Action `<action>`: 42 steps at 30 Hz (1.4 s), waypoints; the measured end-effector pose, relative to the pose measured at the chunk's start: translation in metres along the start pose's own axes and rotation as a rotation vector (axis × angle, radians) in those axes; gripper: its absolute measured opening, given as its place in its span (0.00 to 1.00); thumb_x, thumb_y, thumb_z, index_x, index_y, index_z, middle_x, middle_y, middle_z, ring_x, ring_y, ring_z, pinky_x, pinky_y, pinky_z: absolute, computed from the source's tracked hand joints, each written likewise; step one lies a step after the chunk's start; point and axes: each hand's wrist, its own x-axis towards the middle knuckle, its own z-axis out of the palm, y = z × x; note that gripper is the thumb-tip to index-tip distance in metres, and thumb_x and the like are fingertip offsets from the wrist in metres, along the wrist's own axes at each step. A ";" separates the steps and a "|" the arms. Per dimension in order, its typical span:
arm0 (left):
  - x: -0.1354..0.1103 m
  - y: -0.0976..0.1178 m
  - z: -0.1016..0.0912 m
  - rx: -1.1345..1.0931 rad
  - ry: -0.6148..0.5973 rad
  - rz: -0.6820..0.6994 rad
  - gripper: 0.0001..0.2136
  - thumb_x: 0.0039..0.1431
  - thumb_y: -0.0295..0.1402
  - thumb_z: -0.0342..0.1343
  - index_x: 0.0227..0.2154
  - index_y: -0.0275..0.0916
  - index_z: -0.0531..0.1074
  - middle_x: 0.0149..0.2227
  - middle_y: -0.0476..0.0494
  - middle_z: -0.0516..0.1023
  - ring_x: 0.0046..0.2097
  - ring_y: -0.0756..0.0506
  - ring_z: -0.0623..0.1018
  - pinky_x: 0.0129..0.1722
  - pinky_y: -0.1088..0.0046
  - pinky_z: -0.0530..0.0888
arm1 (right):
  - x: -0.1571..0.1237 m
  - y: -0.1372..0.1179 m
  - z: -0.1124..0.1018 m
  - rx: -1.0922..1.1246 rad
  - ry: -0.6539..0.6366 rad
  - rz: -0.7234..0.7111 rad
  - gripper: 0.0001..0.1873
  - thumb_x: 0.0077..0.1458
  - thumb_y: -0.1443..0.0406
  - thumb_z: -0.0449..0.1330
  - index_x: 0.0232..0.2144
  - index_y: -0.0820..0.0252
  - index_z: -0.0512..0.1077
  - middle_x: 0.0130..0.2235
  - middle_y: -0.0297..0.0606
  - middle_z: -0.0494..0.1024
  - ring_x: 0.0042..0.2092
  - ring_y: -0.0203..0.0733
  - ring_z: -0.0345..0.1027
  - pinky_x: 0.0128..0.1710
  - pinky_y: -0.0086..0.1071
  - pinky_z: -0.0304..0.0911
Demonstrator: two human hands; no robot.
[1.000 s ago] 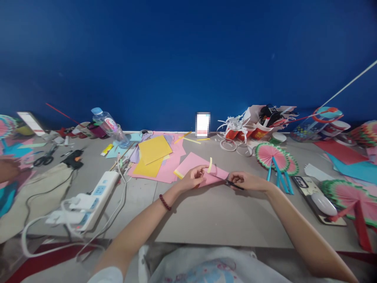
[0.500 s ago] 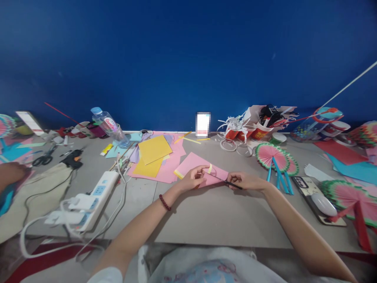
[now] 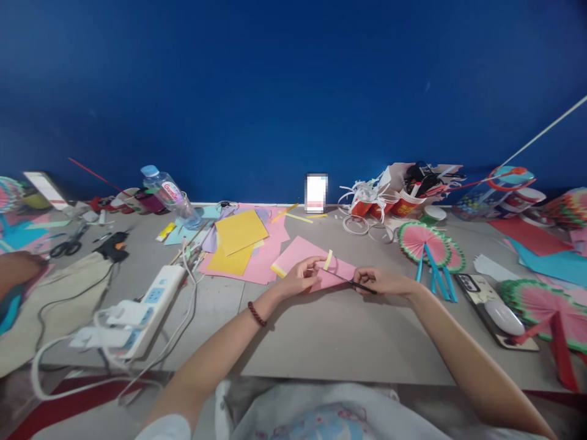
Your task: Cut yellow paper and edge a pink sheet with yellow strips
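Note:
My left hand [image 3: 300, 275] pinches a pink sheet of paper [image 3: 298, 247] near the middle of the table. A pale yellow strip runs along the sheet's left edge. Another yellow strip [image 3: 329, 260] stands up from the paper beside my left fingertips. My right hand [image 3: 373, 280] is closed around black-handled scissors [image 3: 364, 287], seen nearly edge-on. Their thin dark blades point left across the paper, toward my left fingers. Exactly how far the blades are apart cannot be made out.
Yellow sheets [image 3: 241, 232] lie on pink paper to the left, near a power strip [image 3: 153, 299] and a tilted water bottle [image 3: 172, 195]. Watermelon-patterned paper fans [image 3: 424, 244] and a phone [image 3: 474, 299] under a white mouse are at right. Another person's hand [image 3: 21, 272] is far left.
The yellow strip beside my left fingertips now stands more upright and straighter. Both hands and the scissors have hardly moved.

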 end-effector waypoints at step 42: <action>0.003 -0.002 0.000 -0.131 0.006 0.078 0.20 0.56 0.39 0.57 0.50 0.38 0.66 0.28 0.50 0.67 0.33 0.50 0.72 0.35 0.73 0.67 | -0.007 0.001 -0.003 0.044 0.013 0.040 0.19 0.47 0.51 0.63 0.28 0.61 0.67 0.27 0.35 0.73 0.26 0.31 0.62 0.23 0.25 0.52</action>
